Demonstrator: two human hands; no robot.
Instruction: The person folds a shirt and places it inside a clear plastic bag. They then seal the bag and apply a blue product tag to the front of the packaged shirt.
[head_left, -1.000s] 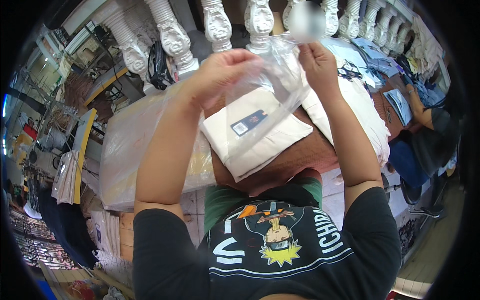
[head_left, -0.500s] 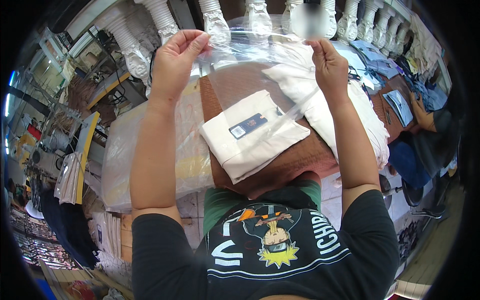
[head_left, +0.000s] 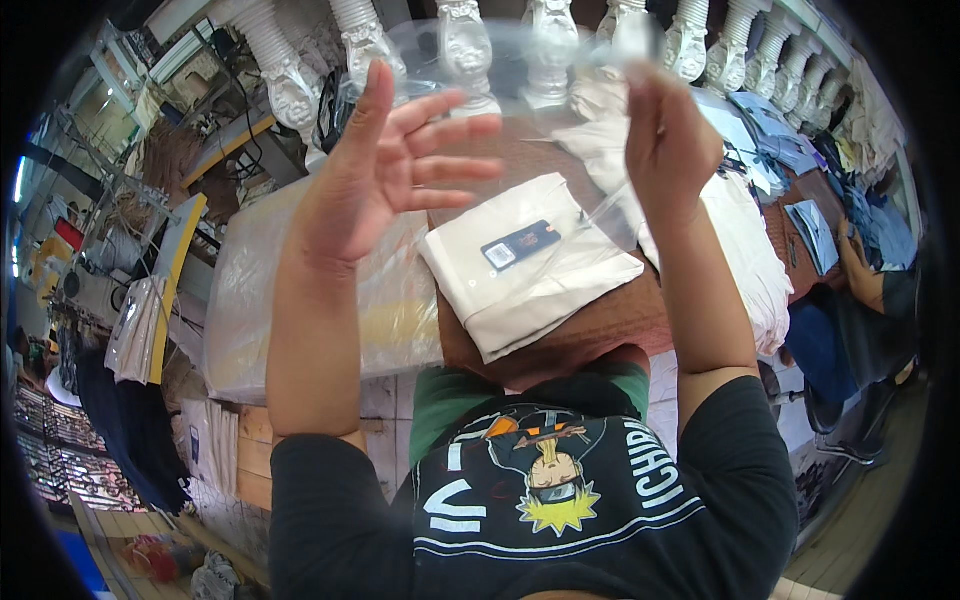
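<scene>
My left hand (head_left: 395, 165) is raised with its fingers spread and nothing in it. Across from it, my right hand (head_left: 672, 150) is closed, pinching the edge of a clear plastic bag (head_left: 510, 65). The bag is blurred by motion and stretches leftward above the far side of the table. Below and between my hands lies a folded cream garment (head_left: 500, 310) with a dark blue tag (head_left: 521, 245) on it. A strip of clear film crosses near the garment's upper right side.
A brown cloth (head_left: 600, 330) covers the table under the garment. At left sits a large plastic-wrapped bundle (head_left: 310, 290); at right, a pile of white cloth (head_left: 745, 260). Farther right are folded blue garments (head_left: 812, 235) and another person's hand (head_left: 858, 255). White balusters (head_left: 465, 50) line the back.
My left hand has let go of the plastic bag and opened, moving down and slightly right. My right hand keeps its pinch. The bag has swung up and back.
</scene>
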